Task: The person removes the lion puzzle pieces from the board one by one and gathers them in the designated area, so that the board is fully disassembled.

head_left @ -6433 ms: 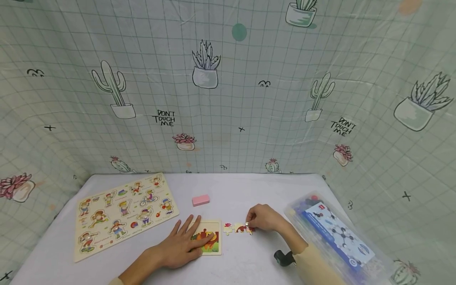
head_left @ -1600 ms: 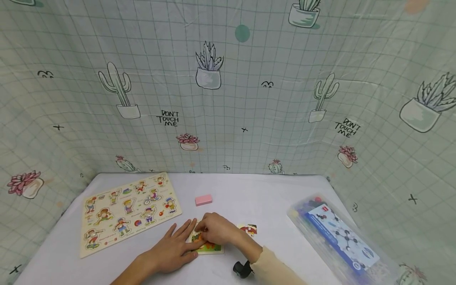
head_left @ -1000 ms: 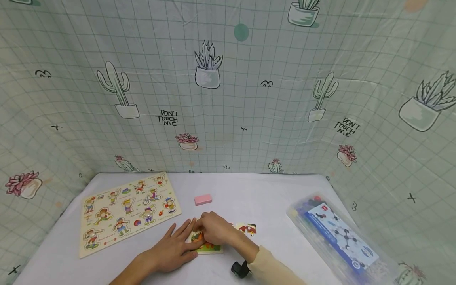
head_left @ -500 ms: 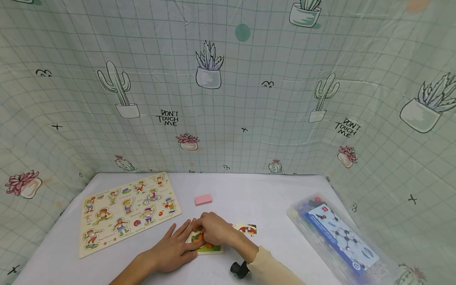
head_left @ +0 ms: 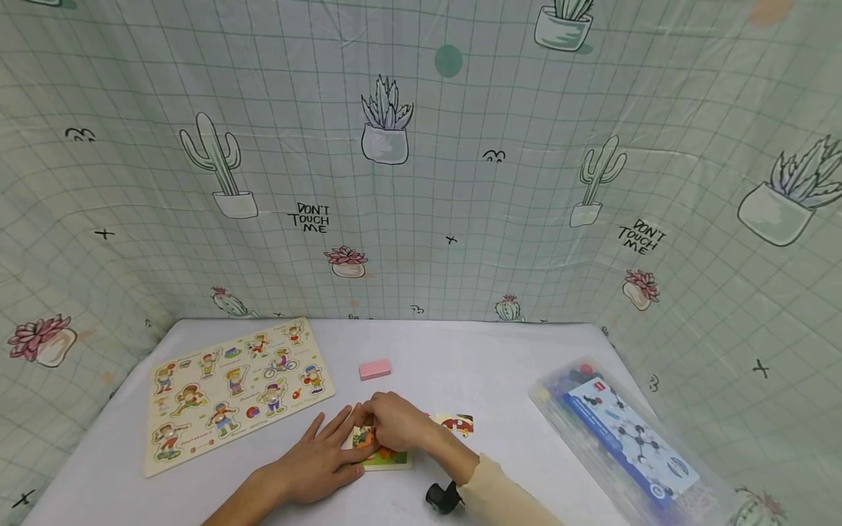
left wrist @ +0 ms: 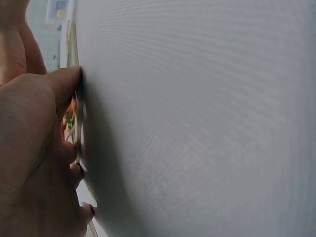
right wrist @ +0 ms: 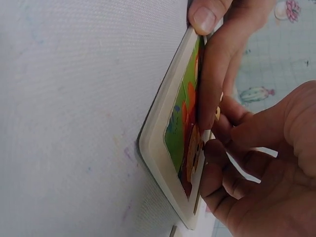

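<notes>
A small framed jigsaw puzzle [right wrist: 157, 158] with a colorful picture lies on the table. My left hand [head_left: 314, 466] rests flat on it, its fingers spread and one finger stretched across the picture. At the puzzle's upper part my right hand [head_left: 397, 422] bends over the frame. In the right wrist view, its fingertips pinch a small yellowish puzzle piece [right wrist: 217, 113], mostly hidden by the fingers. Loose puzzle pieces [head_left: 464, 423] with red and white print lie just right of the frame, partly covered by the right forearm.
A wooden peg board [head_left: 212, 418] with sports figures lies at the left. Behind the hands sits a pink block [head_left: 375, 370]. A clear plastic case [head_left: 621, 438] with a molecule label stands at the right. A black device [head_left: 442, 498] is beside the right sleeve.
Since the earliest frame, my right hand has moved left from the loose pieces to the puzzle with a piece. Over the last second both hands stay nearly still.
</notes>
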`<state>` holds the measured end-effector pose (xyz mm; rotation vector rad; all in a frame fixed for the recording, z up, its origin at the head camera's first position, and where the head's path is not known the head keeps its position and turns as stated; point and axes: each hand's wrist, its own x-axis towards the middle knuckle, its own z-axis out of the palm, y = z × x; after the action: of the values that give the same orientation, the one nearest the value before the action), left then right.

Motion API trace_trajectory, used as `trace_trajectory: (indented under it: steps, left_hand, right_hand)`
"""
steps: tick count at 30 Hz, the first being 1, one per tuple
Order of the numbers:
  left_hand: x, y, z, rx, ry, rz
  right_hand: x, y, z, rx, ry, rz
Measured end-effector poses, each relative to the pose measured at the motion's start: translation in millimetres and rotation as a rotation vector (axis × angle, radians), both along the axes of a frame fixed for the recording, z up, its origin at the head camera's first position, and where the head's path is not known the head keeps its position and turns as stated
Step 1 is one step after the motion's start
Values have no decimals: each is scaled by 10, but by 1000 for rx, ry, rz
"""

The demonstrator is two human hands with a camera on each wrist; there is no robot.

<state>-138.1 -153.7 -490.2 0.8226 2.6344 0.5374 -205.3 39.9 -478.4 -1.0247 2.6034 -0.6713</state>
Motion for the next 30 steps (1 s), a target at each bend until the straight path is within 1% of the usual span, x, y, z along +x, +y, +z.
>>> trace_trajectory:
  steps: [8, 16, 23, 30]
  left_hand:
    - [-3, -6, -14, -1, -4, 3]
    - [4, -1, -12, 0, 13, 4]
    - [5, -1, -20, 1, 6, 6]
    - [5, -7, -25, -3, 11, 2]
  right_hand:
    - [-6, 12, 9, -11, 8, 4]
    - [8, 21, 52, -64, -56, -18]
    - [18, 16, 40, -70, -78, -30]
    - [18, 13, 26, -67, -83, -14]
